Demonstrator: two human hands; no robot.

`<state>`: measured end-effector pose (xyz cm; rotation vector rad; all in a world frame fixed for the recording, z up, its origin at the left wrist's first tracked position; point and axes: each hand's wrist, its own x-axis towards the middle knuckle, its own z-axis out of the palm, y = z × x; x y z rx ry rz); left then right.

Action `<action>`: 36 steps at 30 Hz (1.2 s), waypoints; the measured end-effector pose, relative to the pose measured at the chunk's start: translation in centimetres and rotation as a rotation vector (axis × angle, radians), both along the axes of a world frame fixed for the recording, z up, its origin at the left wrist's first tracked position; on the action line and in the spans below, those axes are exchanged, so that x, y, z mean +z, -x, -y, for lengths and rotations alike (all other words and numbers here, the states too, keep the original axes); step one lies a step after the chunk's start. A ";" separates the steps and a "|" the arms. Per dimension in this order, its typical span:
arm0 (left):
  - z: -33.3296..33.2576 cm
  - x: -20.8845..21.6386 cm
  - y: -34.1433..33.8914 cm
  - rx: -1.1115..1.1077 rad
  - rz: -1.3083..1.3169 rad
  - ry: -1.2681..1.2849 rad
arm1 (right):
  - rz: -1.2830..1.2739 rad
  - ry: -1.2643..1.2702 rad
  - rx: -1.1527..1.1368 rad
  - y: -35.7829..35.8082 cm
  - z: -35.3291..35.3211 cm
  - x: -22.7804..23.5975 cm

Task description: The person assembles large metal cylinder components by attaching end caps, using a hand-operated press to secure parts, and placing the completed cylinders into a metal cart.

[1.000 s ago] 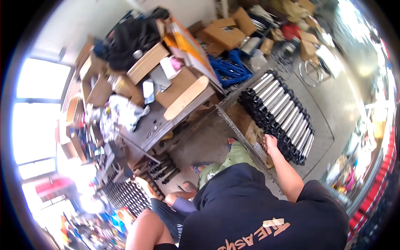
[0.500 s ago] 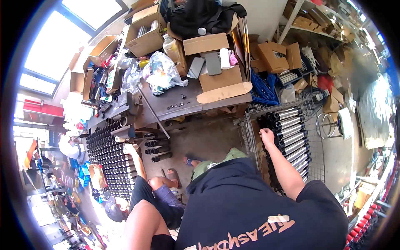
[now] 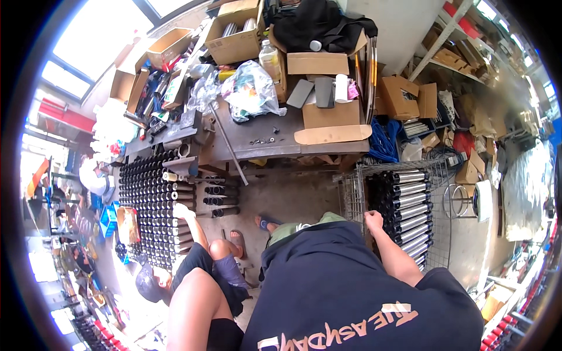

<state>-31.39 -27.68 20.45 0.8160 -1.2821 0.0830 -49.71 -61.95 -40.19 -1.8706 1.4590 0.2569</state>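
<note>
My right hand [image 3: 373, 221] is over the left side of a wire cage [image 3: 351, 196]. Its fingers are curled in, and whatever they hold, if anything, is hidden. Beside it in the cage lies a stack of silver tubes with black ends [image 3: 410, 205]. My left arm [image 3: 199, 304] is bent at the lower left; its hand does not show. To the left, a squatting co-worker in a cap [image 3: 149, 284] has a hand [image 3: 184, 212] at the rows of stacked black tubes [image 3: 152, 199].
A workbench [image 3: 252, 131] carries cartons, a plastic bag [image 3: 252, 90], small metal fittings and a long bar [image 3: 228, 143]. A few black tubes [image 3: 221, 199] lie on the floor below. Blue cable [image 3: 383, 140] and a shelf rack [image 3: 445, 41] are at the right.
The view has shifted, so the bench sits farther right. My right hand has come nearer to me along the cage, still curled. The co-worker's hand stays by the black tubes.
</note>
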 end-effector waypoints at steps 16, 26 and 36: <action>-8.5 -0.8 -0.4 0.239 -0.031 0.086 | 0.014 0.098 0.441 -9.7 -2.9 3.0; -25.4 -8.9 -8.1 0.601 -0.145 0.294 | -0.024 0.090 0.695 -19.8 -12.1 0.9; -42.2 -75.4 -23.3 1.241 -1.657 -1.655 | 0.070 -0.198 0.551 -33.2 -30.7 4.6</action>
